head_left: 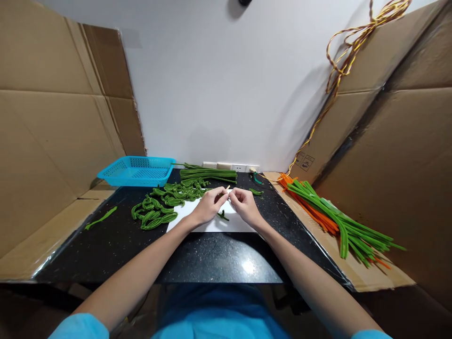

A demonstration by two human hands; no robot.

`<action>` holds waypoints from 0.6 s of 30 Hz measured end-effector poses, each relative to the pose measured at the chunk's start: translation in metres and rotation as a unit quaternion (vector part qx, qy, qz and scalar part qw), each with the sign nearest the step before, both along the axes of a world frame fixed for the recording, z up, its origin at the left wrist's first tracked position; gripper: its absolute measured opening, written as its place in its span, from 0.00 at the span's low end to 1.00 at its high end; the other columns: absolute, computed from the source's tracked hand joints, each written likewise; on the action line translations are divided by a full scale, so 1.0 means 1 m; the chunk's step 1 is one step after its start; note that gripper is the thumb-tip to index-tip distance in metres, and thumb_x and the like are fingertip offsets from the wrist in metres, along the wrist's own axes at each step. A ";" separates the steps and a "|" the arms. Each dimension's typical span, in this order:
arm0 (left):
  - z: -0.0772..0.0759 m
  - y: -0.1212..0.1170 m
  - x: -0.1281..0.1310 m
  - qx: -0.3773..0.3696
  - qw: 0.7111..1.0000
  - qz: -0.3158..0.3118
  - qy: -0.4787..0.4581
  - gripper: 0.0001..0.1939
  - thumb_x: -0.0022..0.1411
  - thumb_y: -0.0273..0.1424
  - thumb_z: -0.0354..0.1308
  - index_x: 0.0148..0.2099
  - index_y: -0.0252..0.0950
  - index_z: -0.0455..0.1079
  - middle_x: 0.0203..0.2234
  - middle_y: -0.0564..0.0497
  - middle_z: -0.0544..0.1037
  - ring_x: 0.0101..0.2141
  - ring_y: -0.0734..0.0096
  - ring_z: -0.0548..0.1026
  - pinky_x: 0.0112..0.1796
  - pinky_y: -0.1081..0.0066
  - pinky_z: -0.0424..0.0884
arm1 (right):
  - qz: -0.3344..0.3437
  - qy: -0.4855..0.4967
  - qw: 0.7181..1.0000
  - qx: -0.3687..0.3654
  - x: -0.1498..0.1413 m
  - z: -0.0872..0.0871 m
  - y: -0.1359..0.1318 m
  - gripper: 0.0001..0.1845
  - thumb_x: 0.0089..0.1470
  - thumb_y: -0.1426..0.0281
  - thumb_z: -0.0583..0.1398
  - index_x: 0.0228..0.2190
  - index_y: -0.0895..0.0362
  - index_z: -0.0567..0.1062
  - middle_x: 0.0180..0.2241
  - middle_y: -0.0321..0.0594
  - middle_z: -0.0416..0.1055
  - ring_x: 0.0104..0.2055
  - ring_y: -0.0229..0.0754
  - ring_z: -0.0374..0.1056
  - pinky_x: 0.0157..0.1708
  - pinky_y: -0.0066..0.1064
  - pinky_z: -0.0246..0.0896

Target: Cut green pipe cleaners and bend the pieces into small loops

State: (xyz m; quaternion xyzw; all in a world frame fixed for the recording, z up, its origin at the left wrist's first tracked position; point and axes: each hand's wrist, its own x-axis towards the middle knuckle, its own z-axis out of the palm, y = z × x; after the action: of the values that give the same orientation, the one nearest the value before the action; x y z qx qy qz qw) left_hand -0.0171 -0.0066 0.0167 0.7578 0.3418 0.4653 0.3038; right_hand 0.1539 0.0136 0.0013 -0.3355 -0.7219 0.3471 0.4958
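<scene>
My left hand [209, 205] and my right hand [247, 205] meet fingertip to fingertip above a white sheet of paper [231, 226]. Both are closed in a pinch; whatever is between the fingers is too small and hidden to name. Just below them a short dark green fuzzy piece [223, 215], like a bent pipe cleaner, shows over the paper. Beside my left hand, dark green pipe cleaners bent into loops [155, 217] lie in a loose pile that reaches onto the paper. A small green piece [256, 192] lies beyond my right hand.
A bundle of straight dark green pipe cleaners [208, 175] lies at the back. A blue plastic basket [137, 182] stands back left. Bright green [328, 212] and orange strips [319, 219] rest on cardboard at right. Cardboard walls [406, 155] flank the black tabletop [212, 256]; a twisted cord [339, 77] hangs right.
</scene>
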 end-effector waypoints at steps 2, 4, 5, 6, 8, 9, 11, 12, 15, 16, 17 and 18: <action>-0.001 0.002 -0.001 -0.003 1.000 -0.006 0.010 0.16 0.70 0.41 0.52 0.33 0.35 0.67 0.26 0.54 0.68 0.28 0.74 0.63 0.31 0.73 0.58 | -0.017 -0.030 0.999 0.030 0.001 0.000 -0.001 0.24 0.61 0.52 0.58 0.22 0.55 0.63 0.19 0.30 0.55 0.22 0.34 0.49 0.22 0.27 0.44; -0.003 0.004 0.000 -0.050 0.998 -0.038 -0.008 0.19 0.70 0.43 0.51 0.30 0.35 0.64 0.23 0.55 0.66 0.26 0.74 0.62 0.29 0.73 0.58 | -0.039 -0.072 0.994 0.075 0.002 0.000 -0.001 0.21 0.62 0.57 0.57 0.22 0.55 0.63 0.20 0.30 0.56 0.23 0.34 0.50 0.24 0.28 0.44; -0.004 0.005 0.001 -0.087 0.994 -0.057 -0.027 0.21 0.69 0.45 0.51 0.29 0.35 0.63 0.21 0.55 0.64 0.24 0.75 0.61 0.28 0.73 0.58 | -0.050 -0.095 0.989 0.097 0.002 0.000 -0.002 0.20 0.62 0.59 0.57 0.22 0.55 0.62 0.20 0.30 0.56 0.23 0.34 0.50 0.24 0.28 0.45; -0.005 0.005 0.003 -0.127 0.988 -0.074 -0.051 0.22 0.68 0.47 0.51 0.29 0.36 0.62 0.20 0.56 0.63 0.22 0.76 0.61 0.26 0.73 0.57 | -0.061 -0.115 0.985 0.117 0.002 -0.001 -0.002 0.18 0.62 0.61 0.57 0.23 0.55 0.62 0.20 0.30 0.56 0.23 0.34 0.51 0.25 0.28 0.45; -0.006 0.006 0.005 -0.194 0.971 -0.091 -0.103 0.23 0.65 0.51 0.54 0.30 0.36 0.61 0.20 0.57 0.62 0.20 0.78 0.60 0.23 0.74 0.55 | -0.074 -0.141 0.977 0.143 0.003 -0.001 -0.002 0.17 0.63 0.63 0.56 0.24 0.54 0.61 0.20 0.30 0.56 0.22 0.34 0.51 0.25 0.29 0.46; -0.006 0.006 0.006 -0.215 0.964 -0.092 -0.125 0.24 0.63 0.52 0.56 0.30 0.35 0.62 0.21 0.57 0.62 0.19 0.79 0.60 0.22 0.75 0.54 | -0.079 -0.146 0.975 0.149 0.004 -0.001 -0.002 0.16 0.63 0.63 0.55 0.24 0.54 0.61 0.20 0.30 0.56 0.22 0.34 0.51 0.26 0.29 0.47; -0.006 0.006 0.008 -0.234 0.956 -0.092 -0.151 0.25 0.61 0.53 0.59 0.31 0.35 0.62 0.21 0.57 0.62 0.19 0.80 0.60 0.20 0.76 0.53 | -0.081 -0.146 0.974 0.151 0.004 -0.001 -0.003 0.16 0.65 0.63 0.53 0.26 0.54 0.63 0.21 0.31 0.58 0.22 0.35 0.52 0.26 0.29 0.48; -0.006 0.006 0.008 -0.236 0.954 -0.092 -0.157 0.25 0.60 0.53 0.60 0.31 0.35 0.63 0.21 0.57 0.62 0.18 0.81 0.59 0.20 0.76 0.52 | -0.077 -0.144 0.975 0.149 0.005 0.000 -0.004 0.15 0.66 0.62 0.53 0.27 0.54 0.64 0.21 0.31 0.59 0.23 0.35 0.53 0.26 0.29 0.48; -0.006 0.007 0.008 -0.231 0.954 -0.093 -0.164 0.26 0.58 0.54 0.62 0.30 0.35 0.62 0.20 0.58 0.61 0.18 0.81 0.59 0.19 0.77 0.51 | -0.056 -0.155 0.975 0.146 0.006 0.001 -0.007 0.14 0.67 0.62 0.53 0.30 0.54 0.66 0.22 0.31 0.61 0.24 0.36 0.55 0.27 0.29 0.49; -0.007 0.007 0.008 -0.228 0.955 -0.093 -0.164 0.27 0.58 0.54 0.62 0.30 0.35 0.62 0.20 0.58 0.61 0.18 0.81 0.59 0.19 0.77 0.51 | -0.051 -0.161 0.974 0.149 0.007 0.002 -0.008 0.13 0.67 0.62 0.53 0.31 0.54 0.66 0.23 0.31 0.62 0.24 0.36 0.56 0.27 0.29 0.50; -0.007 0.007 0.008 -0.225 0.956 -0.093 -0.163 0.27 0.58 0.54 0.62 0.30 0.35 0.62 0.20 0.58 0.62 0.18 0.81 0.59 0.19 0.77 0.51 | -0.050 -0.165 0.973 0.152 0.007 0.002 -0.008 0.13 0.67 0.62 0.53 0.31 0.54 0.66 0.23 0.32 0.62 0.24 0.36 0.56 0.27 0.29 0.50; -0.007 0.007 0.008 -0.223 0.957 -0.092 -0.161 0.27 0.58 0.54 0.62 0.30 0.34 0.62 0.20 0.58 0.62 0.18 0.81 0.59 0.18 0.77 0.51 | -0.050 -0.167 0.972 0.155 0.007 0.002 -0.008 0.13 0.67 0.63 0.53 0.30 0.54 0.65 0.24 0.32 0.63 0.24 0.36 0.57 0.28 0.29 0.50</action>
State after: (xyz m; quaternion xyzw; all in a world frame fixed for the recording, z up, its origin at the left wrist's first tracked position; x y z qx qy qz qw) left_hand -0.0095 0.0008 0.0101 0.6138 0.3120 0.4634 0.5578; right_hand 0.1607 0.0053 0.0034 -0.3436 -0.8217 0.1451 0.4308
